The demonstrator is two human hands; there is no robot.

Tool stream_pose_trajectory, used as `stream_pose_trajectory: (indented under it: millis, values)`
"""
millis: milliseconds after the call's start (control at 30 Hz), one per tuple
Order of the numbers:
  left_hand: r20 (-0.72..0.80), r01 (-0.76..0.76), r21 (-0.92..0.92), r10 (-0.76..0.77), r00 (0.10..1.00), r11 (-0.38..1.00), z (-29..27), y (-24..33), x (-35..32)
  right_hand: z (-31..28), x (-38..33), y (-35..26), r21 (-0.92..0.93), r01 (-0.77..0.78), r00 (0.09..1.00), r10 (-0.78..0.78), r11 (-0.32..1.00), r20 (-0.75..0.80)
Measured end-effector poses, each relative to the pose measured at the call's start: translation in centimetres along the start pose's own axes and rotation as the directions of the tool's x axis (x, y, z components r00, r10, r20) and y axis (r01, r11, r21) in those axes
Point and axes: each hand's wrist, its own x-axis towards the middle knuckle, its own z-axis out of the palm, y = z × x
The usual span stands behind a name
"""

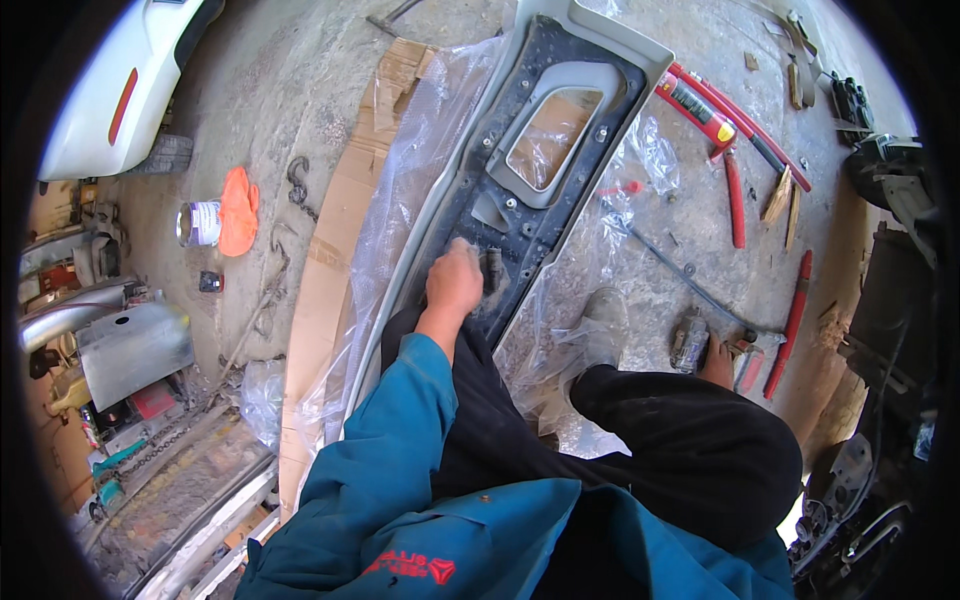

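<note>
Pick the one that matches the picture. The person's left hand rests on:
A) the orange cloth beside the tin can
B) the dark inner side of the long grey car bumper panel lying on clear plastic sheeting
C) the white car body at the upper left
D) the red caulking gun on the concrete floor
B: the left hand presses on the dark inner side of the long grey car bumper panel, which lies on clear plastic sheeting, far from the other three.

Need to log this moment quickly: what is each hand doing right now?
Left hand: closed, pressing on the dark inner side of the bumper panel.
Right hand: mostly hidden behind the knee, on a small tool; grip cannot be told.
</note>
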Motion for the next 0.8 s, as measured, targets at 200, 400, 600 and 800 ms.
stream_pose_trajectory:
  millis: [200, 400, 600, 800]
  values:
    - [0.192, -0.06, 0.237, 0.014, 0.981, 0.97, 0.5, 4.9, -0.3, 0.6, 1.2, 1.0, -0.061, 0.012, 1.0, -0.011, 0.998, 0.008]
    - [0.178, -0.063, 0.301, 0.009, 0.984, 0.952, -0.4, 3.0, -0.8, -1.0, 1.2, -0.8, 0.119, 0.16, 0.974, -0.136, 0.98, -0.182]
    - [0.066, -0.32, -0.027, 0.321, 0.945, 0.947, -0.9, 7.0, -1.8, -9.9, 1.2, -4.9, 0.642, 0.019, 1.0, -0.014, 0.767, -0.013]
    - [0.114, -0.445, -0.522, 0.577, 0.809, 0.727, -6.5, 11.1, -6.5, -23.4, 3.8, -16.8, 0.639, 0.021, 0.852, -0.348, 0.769, 0.391]
